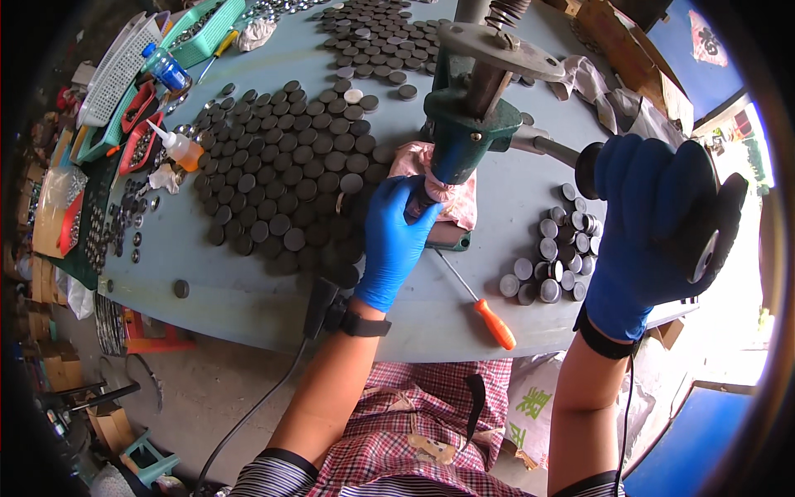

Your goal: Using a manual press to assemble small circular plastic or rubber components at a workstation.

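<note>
A green hand press [468, 137] stands on the grey table, with a spring and a round metal plate at its top. My left hand [393, 240], in a blue glove, is at the press's lower end. Its thumb and fingers close round a small dark round piece [420, 205] there, partly hidden by the fingers. A pink cloth [464, 207] lies under and behind that spot. My gloved right hand [638, 224] is raised at the right, its fingers wrapped round the black-ended press lever [556, 151].
Many black discs [290, 166] cover the table left of the press, with more discs [381, 41] behind. Silver-faced caps [551, 248] cluster at the right. An orange-handled screwdriver [495, 323] lies near the front edge. A glue bottle [178, 149] and baskets [120, 70] stand left.
</note>
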Motion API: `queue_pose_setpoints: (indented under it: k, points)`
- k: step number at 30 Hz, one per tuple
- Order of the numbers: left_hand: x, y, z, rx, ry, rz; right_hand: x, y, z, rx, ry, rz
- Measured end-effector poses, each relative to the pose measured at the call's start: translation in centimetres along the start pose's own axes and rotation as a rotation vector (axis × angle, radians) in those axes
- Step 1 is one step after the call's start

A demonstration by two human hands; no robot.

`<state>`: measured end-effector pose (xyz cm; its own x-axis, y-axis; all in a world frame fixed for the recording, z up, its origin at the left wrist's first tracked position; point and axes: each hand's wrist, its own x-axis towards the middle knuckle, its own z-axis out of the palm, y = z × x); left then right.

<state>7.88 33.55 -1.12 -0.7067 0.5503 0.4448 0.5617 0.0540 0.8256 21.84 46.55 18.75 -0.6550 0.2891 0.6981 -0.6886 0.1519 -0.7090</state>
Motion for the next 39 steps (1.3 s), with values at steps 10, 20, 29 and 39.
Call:
queue_pose_setpoints:
  k: [10,20,29,39]
  points:
    - [0.1,-0.4,0.5,-0.018,0.040,0.011,-0.4,0.1,-0.7,-0.036,-0.077,-0.045]
    - [-0.2,-0.1,-0.3,-0.045,0.004,0.016,3.7,1.7,-2.7,0.137,0.203,0.092]
    - [-5.3,3.8,-4.8,-0.203,-0.061,-0.203,-1.4,3.6,0.2,-0.477,0.633,0.114]
    - [-8.7,8.4,-5.5,-1.024,-0.376,-0.474,-21.3,0.7,8.9,-0.018,0.707,0.818]
